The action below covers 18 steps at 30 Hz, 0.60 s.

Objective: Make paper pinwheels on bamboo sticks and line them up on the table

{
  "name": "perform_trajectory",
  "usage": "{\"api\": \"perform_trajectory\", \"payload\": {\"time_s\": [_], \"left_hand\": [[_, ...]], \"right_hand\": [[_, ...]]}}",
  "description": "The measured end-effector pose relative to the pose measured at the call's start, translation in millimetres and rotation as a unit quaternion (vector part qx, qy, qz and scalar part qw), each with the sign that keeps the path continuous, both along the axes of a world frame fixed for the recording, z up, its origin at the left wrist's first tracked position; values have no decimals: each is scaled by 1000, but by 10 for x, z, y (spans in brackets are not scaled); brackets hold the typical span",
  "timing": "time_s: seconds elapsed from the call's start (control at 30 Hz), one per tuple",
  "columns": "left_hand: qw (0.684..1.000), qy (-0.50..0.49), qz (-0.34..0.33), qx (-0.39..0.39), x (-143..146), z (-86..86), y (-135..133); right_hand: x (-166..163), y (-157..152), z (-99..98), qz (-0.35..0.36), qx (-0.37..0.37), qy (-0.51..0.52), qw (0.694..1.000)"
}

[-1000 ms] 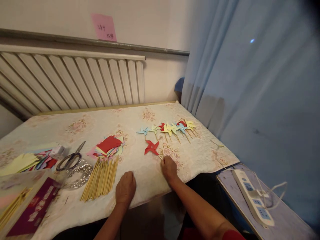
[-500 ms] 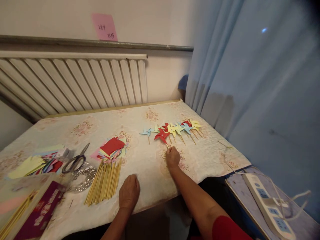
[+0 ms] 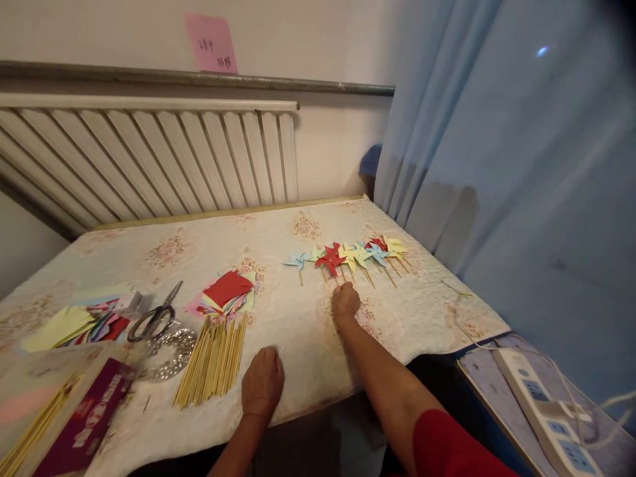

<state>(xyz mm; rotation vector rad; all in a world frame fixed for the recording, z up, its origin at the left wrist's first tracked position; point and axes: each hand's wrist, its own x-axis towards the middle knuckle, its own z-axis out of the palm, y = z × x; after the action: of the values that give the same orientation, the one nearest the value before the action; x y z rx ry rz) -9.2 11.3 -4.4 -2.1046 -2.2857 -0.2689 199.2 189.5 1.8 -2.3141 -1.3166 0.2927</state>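
Observation:
My right hand (image 3: 346, 301) is closed round the thin stick of a red paper pinwheel (image 3: 331, 260), just in front of a row of finished pinwheels. The red blades overlap the neighbouring ones in that row. A light blue pinwheel (image 3: 299, 261) lies at the row's left end, and a yellow pinwheel (image 3: 395, 247) at its right end. Near the table's front edge rests my left hand (image 3: 263, 379), curled into a fist with nothing visible in it. Beside it lies a bundle of wooden sticks (image 3: 211, 363), below a stack of coloured paper squares (image 3: 228, 291).
Scissors (image 3: 156, 317) lie by a coil of small shiny pieces in clear wrap (image 3: 171, 352). Further left are cut paper pieces (image 3: 59, 328) and a purple box (image 3: 82, 421). A power strip (image 3: 544, 411) with cables sits at right, below a blue curtain (image 3: 536, 165).
My right hand has moved the red pinwheel slightly back and right, closer against the row. My left hand stays closed at the table's edge. The view has shifted a little.

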Motion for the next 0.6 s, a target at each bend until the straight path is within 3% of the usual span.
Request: {"api": "perform_trajectory", "payload": {"time_s": [0.6], "left_hand": [[1000,-5,-4,4,-6,6,-15]], "right_hand": [[-75,98,60,-21,-16,13,1000]]}}
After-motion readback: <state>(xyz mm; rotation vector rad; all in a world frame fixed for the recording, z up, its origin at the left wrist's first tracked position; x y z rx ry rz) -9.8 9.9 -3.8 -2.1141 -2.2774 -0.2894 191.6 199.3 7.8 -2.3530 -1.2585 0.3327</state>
